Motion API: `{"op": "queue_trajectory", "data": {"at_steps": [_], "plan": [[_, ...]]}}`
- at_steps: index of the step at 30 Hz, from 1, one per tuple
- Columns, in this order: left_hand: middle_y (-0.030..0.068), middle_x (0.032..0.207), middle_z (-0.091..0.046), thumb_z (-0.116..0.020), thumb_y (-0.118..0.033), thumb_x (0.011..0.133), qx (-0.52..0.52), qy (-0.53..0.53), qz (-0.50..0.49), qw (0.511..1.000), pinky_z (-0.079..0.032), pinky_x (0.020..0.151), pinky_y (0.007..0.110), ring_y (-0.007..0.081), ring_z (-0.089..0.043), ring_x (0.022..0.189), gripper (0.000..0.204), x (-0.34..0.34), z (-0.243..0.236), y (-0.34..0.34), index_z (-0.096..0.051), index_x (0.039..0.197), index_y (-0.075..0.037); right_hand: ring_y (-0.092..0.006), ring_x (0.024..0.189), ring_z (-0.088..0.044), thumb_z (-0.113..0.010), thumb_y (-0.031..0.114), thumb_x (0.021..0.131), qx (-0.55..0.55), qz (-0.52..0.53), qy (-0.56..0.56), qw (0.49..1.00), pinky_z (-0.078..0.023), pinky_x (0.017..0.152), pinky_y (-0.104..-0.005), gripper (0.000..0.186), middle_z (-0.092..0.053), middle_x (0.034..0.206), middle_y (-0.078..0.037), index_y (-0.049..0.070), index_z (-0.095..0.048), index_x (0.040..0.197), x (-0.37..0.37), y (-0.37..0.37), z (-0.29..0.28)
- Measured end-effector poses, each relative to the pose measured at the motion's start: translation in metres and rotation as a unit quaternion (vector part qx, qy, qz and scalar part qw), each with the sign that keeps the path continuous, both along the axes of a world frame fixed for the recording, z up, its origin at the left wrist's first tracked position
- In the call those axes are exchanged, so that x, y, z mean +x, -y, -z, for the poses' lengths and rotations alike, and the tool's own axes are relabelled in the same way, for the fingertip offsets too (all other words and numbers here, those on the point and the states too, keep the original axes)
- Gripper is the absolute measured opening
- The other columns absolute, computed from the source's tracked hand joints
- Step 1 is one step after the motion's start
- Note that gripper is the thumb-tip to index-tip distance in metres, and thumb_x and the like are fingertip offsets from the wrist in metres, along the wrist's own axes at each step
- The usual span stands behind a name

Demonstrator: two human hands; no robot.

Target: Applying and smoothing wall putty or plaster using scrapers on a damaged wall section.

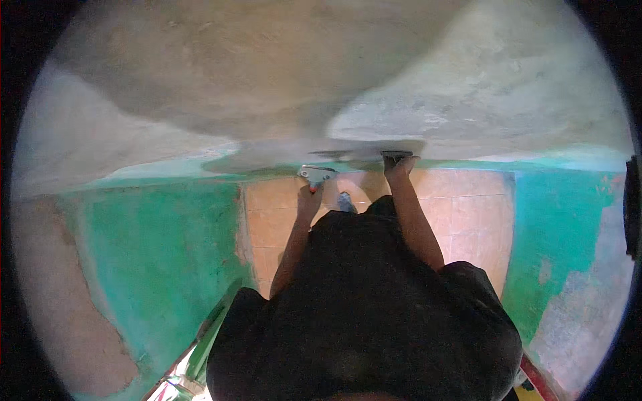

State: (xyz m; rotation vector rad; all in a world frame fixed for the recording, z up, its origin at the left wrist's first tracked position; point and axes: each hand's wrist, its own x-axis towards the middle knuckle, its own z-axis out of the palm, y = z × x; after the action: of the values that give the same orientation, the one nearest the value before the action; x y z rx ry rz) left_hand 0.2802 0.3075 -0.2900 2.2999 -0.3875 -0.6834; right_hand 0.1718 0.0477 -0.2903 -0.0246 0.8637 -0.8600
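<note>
So the left hand [308, 200] is closed around the handle of a wide, flat, pale metal scraper [317, 174] with a bit of red near the grip, blade pointing away from the body toward the wall. Can't really tell if its edge is touching anything. The right hand [399, 171] has a grip on a dark, flat, slab-like tool [396, 154], thumb poking out to the right, held up at the rough grey plastered wall [521, 87]; the contact itself is hard to make out. Both tools are near each other, scraper on the left. Down below there's an orange-tan tiled floor [468, 214] with a light bluish shoe [345, 202] between the arms, plus a patchy green painted wall [160, 254] off to the left and a patchy teal-green one [552, 227] on the right.
</note>
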Motion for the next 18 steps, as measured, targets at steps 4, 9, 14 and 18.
{"op": "queue_trajectory", "data": {"at_steps": [4, 9, 14, 18], "plan": [[0.0229, 0.064, -0.059, -0.066, -0.030, 0.084, -0.005, -0.013, -0.018, 1.000, -0.044, 0.057, 0.046, 0.0338, -0.063, 0.061, 0.038, -0.012, -0.005, 0.008, -0.061, 0.080, 0.008, -0.0338, 0.118, -0.048, -0.029, 0.067, 0.095, -0.091, -0.015, -0.065, 0.994, -0.041, 0.101, -0.0518, 0.072, -0.046, 0.136, -0.011, 0.013, -0.036, 0.142, -0.004, -0.003, 0.005], [0.0235, 0.063, -0.057, -0.066, -0.030, 0.085, 0.016, 0.028, 0.032, 0.999, -0.043, 0.055, 0.045, 0.0331, -0.064, 0.062, 0.037, 0.008, 0.018, -0.018, -0.061, 0.082, 0.007, -0.0310, 0.117, -0.050, -0.031, 0.068, 0.094, 0.040, -0.034, -0.029, 0.998, -0.045, 0.096, -0.0474, 0.072, -0.048, 0.135, -0.010, 0.012, -0.042, 0.137, 0.043, -0.070, -0.022], [0.0158, 0.061, -0.055, -0.065, -0.033, 0.088, -0.030, -0.094, 0.097, 0.990, -0.042, 0.056, 0.040, 0.0171, -0.051, 0.059, 0.039, 0.006, 0.017, 0.024, -0.061, 0.083, 0.005, -0.0279, 0.117, -0.051, -0.033, 0.062, 0.096, -0.082, 0.005, -0.028, 0.996, -0.045, 0.095, -0.0473, 0.062, -0.051, 0.133, -0.005, 0.015, -0.044, 0.134, 0.006, -0.024, 0.056], [0.0107, 0.059, -0.054, -0.065, -0.034, 0.089, 0.019, -0.044, 0.067, 0.997, -0.041, 0.055, 0.039, 0.0156, -0.049, 0.058, 0.041, 0.032, 0.015, -0.045, -0.061, 0.080, 0.005, -0.0218, 0.107, -0.055, -0.036, 0.054, 0.098, 0.094, -0.021, -0.149, 0.984, -0.048, 0.085, -0.0454, 0.050, -0.057, 0.118, -0.006, 0.013, -0.051, 0.122, 0.037, -0.064, 0.014]]}}
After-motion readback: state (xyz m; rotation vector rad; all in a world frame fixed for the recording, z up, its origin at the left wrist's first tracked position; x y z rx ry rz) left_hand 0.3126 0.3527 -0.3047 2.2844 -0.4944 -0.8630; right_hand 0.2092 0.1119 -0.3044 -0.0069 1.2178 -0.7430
